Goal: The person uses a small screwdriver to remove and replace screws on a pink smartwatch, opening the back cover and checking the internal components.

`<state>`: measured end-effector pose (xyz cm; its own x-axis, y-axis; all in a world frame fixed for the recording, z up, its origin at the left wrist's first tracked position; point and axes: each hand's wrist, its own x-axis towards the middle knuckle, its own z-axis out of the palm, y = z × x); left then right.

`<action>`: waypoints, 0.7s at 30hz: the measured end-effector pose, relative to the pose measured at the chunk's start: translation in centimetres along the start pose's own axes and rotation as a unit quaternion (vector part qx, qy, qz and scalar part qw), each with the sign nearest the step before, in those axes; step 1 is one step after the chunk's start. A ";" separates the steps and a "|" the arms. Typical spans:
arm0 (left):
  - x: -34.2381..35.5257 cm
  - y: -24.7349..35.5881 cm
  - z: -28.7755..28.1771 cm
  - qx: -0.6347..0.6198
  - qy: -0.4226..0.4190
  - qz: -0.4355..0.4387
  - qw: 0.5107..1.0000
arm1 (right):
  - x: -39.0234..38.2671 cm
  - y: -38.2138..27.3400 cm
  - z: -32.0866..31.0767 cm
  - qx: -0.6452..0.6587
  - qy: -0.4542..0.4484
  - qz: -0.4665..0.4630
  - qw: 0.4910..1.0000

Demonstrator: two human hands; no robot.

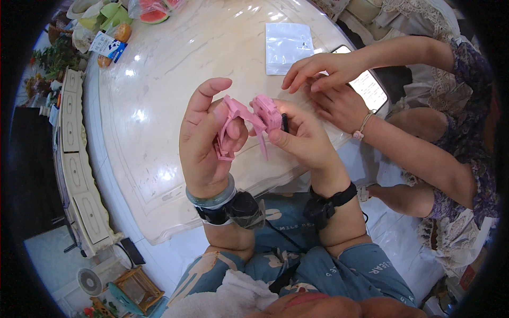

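In my left hand is a thin, angular pink plastic frame, pinched between thumb and fingers with the index finger raised. A chunkier pink plastic piece sits in my right hand, its thumb pressed close to it. A small black part shows beside that piece, between the right fingers. The two pink parts are side by side above the table's near edge; whether they are joined I cannot tell. Both wrists carry strapped black devices.
On the pale marble-patterned table lie a white packet and a lit phone. Another person's hands rest close to my right hand. Bagged watermelon and a blue-white packet are at the far left.
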<state>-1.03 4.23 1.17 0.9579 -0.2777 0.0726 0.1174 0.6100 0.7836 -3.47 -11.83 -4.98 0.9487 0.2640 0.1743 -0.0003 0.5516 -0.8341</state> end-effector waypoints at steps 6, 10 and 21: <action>-0.1 0.4 -0.9 -0.006 -0.031 -0.032 0.999 | -0.1 -0.1 0.3 -0.009 0.040 -0.030 0.999; 0.2 0.2 -0.5 0.042 -0.058 -0.091 0.993 | -0.1 -1.0 0.2 -0.032 0.094 -0.061 0.993; 0.1 -0.1 0.2 0.118 -0.073 -0.101 0.985 | -0.8 -1.7 0.5 -0.096 0.076 -0.016 0.992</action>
<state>-1.01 4.04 1.22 0.8710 -0.4906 -0.0256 0.2222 0.3469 0.9112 -4.42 -12.61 -3.49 0.9840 0.1182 0.1331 0.0769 0.3923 -0.9166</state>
